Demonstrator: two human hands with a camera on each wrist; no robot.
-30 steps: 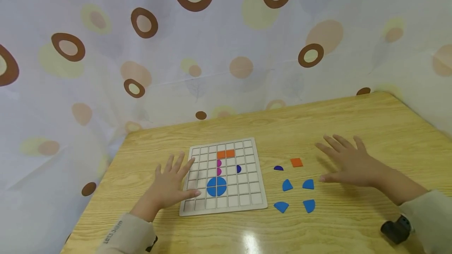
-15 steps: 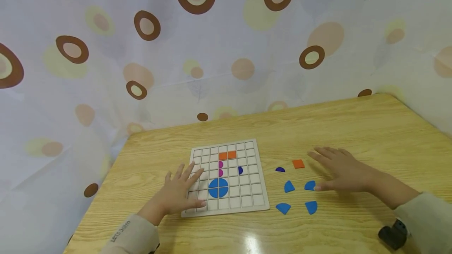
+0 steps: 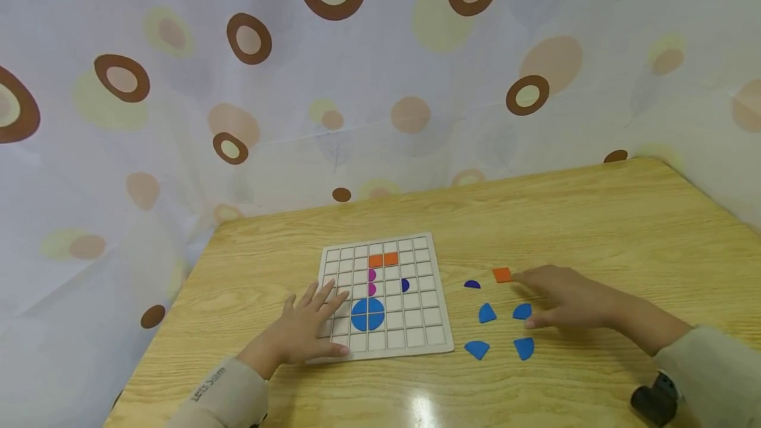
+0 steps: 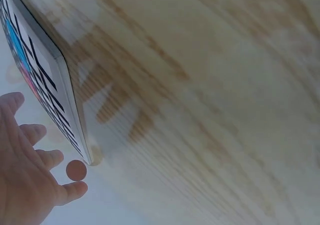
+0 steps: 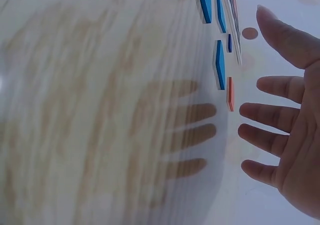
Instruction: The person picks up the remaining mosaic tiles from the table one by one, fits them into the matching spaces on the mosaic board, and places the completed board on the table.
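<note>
My left hand (image 3: pixel 297 334), fingers spread, is over the left edge of a white grid board (image 3: pixel 412 319); contact is unclear. On the board, several blue quarter-circle tiles make a disc (image 3: pixel 368 314). Above it are two magenta half-circles (image 3: pixel 372 275), two orange squares (image 3: pixel 383 260) and a dark blue half-circle (image 3: pixel 405 285). My right hand (image 3: pixel 573 299) holds nothing visible, its fingertips close to a loose orange square tile (image 3: pixel 502 275). Its thumb is beside a blue quarter-circle tile (image 3: pixel 522 311). The right wrist view shows straight, separated fingers (image 5: pixel 270 116).
Between board and right hand lie a dark blue half-circle (image 3: pixel 472 285) and more blue quarter-circles (image 3: pixel 477 349). A wooden table (image 3: pixel 285 243) carries everything. Behind it hangs a patterned curtain (image 3: pixel 368 71). A black device (image 3: pixel 654 400) is at the right cuff.
My right hand has come down and left toward the loose orange square, its fingers drawing closer together. The left hand has shifted slightly right and down over the board's edge. The tiles stay put.
</note>
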